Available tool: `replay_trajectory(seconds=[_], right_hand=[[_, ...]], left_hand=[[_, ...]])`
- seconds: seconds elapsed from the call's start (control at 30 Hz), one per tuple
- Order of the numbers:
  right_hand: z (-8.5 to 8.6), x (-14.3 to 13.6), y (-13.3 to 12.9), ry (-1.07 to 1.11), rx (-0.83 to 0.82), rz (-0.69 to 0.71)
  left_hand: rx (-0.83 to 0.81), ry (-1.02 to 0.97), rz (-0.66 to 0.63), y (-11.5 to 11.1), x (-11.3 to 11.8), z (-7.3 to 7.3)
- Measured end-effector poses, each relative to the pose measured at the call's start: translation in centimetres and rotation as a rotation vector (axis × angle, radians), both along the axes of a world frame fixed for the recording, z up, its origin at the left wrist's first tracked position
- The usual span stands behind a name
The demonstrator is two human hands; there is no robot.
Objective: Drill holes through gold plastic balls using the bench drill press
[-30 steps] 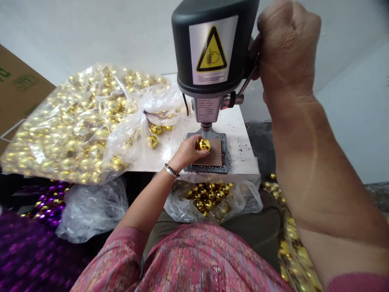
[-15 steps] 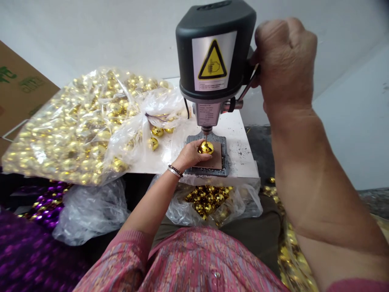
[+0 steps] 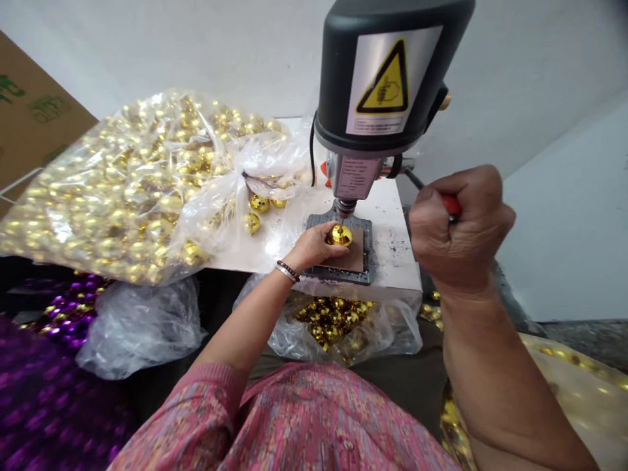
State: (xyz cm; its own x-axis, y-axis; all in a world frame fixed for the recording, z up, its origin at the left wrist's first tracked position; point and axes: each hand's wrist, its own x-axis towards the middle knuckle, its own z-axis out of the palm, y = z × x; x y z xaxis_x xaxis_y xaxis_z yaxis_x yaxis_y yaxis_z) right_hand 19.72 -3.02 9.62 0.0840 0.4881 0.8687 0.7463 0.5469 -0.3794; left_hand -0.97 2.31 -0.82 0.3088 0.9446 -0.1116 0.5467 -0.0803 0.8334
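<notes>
A small gold mirrored ball (image 3: 340, 236) rests on the brown pad (image 3: 354, 254) of a drill press (image 3: 392, 98), pinched between the thumb and fingers of my left hand (image 3: 316, 247). Directly above the ball, the thin drill bit (image 3: 342, 221) meets its top; how deep it goes cannot be seen. My right hand (image 3: 461, 222) is wrapped round the red-tipped feed lever (image 3: 452, 207), to the right of the drill head.
A big clear bag of gold balls (image 3: 112, 190) covers the left of the white table (image 3: 392, 203). An open bag of gold balls (image 3: 333, 320) lies at the table's front edge. Crumpled plastic (image 3: 147, 327) and purple balls (image 3: 73, 314) sit lower left.
My right hand has swung the lever down from beside the top of the drill head. In the view, the drill head has shifted right and tilted. My left hand still holds the ball.
</notes>
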Motion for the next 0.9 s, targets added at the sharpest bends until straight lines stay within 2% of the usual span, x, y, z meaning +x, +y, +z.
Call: replay_trajectory(seconds=[0.17, 0.47, 0.67, 0.9], right_hand=[[-1.5, -0.3, 0.4, -0.010, 0.125, -0.041], [-3.9, -1.0, 0.6, 0.070, 0.162, -0.100], [-4.7, -1.4, 1.1, 0.131, 0.201, -0.115], [-5.3, -1.6, 1.6, 0.201, 0.229, -0.058]], left_hand=[[0.015, 0.041, 0.024, -0.1, 0.1, 0.0], [0.038, 0.080, 0.041, -0.5, 0.3, 0.0], [0.037, 0.081, 0.037, -0.5, 0.3, 0.0], [0.035, 0.037, 0.027, -0.5, 0.2, -0.6]])
